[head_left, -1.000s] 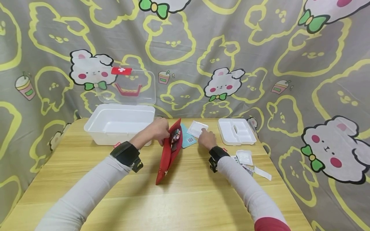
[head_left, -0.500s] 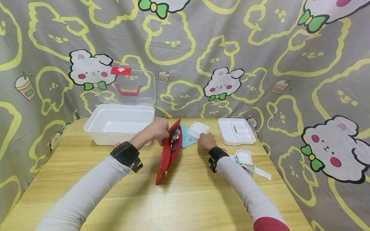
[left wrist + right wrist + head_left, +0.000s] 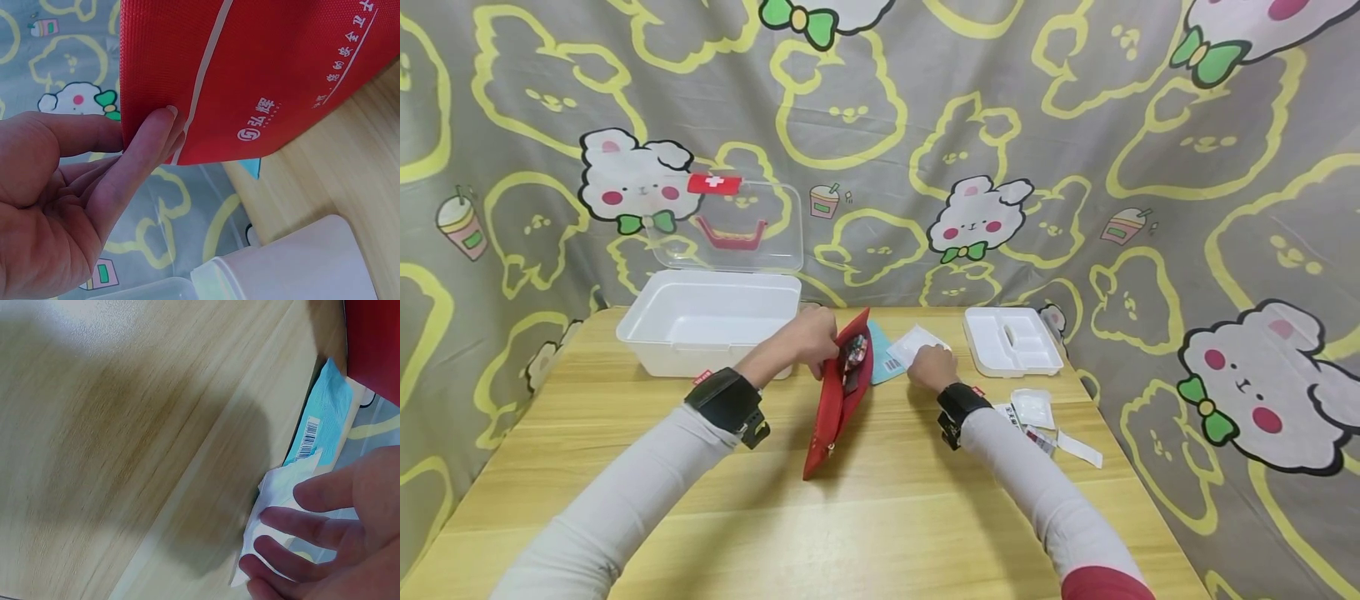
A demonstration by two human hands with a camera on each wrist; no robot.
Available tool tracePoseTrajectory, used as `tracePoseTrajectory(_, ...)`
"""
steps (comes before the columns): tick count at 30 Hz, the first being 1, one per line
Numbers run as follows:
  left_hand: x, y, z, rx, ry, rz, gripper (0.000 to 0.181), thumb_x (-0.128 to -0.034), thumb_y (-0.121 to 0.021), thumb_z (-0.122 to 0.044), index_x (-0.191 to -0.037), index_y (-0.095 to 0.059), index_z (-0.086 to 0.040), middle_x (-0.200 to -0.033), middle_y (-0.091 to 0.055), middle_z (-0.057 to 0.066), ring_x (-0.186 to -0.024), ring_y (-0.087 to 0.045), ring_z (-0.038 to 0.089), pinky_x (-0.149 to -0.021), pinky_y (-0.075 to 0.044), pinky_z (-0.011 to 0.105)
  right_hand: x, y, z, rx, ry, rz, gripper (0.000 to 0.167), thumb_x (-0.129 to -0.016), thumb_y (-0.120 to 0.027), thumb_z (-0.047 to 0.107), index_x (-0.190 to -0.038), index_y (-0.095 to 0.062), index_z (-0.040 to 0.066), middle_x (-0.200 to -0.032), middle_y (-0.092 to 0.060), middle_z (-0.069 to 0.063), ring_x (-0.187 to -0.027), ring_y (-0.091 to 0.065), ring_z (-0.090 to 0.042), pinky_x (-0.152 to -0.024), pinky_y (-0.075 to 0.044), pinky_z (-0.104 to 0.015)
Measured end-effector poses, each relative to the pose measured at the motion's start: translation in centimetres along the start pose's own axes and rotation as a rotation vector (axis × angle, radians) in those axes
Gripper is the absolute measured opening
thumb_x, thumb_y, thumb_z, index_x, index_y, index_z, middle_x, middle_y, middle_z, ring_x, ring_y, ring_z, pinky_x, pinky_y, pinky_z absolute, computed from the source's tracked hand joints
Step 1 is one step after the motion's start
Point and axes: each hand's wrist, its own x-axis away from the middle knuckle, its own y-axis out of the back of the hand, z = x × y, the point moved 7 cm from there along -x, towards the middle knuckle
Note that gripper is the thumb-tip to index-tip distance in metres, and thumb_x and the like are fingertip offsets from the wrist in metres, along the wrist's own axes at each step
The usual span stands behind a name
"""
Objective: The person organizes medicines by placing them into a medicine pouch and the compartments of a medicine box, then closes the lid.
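A red zippered pouch stands on edge with its mouth spread, small packages visible inside. My left hand grips its upper edge; the left wrist view shows the thumb and fingers pinching a corner of the pouch. A flat white packet lies partly over a light blue packet with a barcode. My right hand covers the near right part of the white packet. In the right wrist view, its loosely bent fingers touch the white packet, the thumb apart from the fingers.
An open white box with a raised clear lid stands back left. A white compartment tray sits back right. Nearer lie a white packet, small printed packets and a white strip. A patterned curtain surrounds the table.
My right hand has shifted over the white packet from its near side, and the packet has slid slightly right and turned. The left hand and red pouch have stayed in place.
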Motion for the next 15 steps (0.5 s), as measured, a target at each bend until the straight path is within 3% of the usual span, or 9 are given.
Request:
tracePoseTrajectory(7, 0.0, -0.1, 0.1, -0.005, 0.005, 0.004, 0.028, -0.0847, -0.062, 0.001, -0.058, -0.068, -0.003, -0.052, -0.068, 0.006, -0.049, -0.071, 0.014, -0.061, -0.058, 0.023, -0.7, -0.4, -0.5, -0.032, 0.01, -0.057, 0.018, -0.084, -0.065, 0.013, -0.088, -0.068, -0.004, -0.106, -0.07, -0.024, -0.106, -0.065, -0.041, -0.098, -0.048, -0.053)
tracePoseTrajectory(15, 0.0, 0.1, 0.1, 0.0, 0.01, 0.012, 0.027, -0.0853, -0.061, 0.001, -0.059, -0.069, -0.002, -0.053, -0.069, 0.007, -0.05, -0.071, 0.016, -0.061, -0.059, 0.023, -1.0, -0.1, -1.1, -0.065, 0.046, -0.153, 0.048, -0.081, -0.072, 0.012, -0.122, -0.058, -0.008, -0.113, -0.065, -0.028, -0.109, -0.063, -0.045, -0.098, -0.049, -0.055)
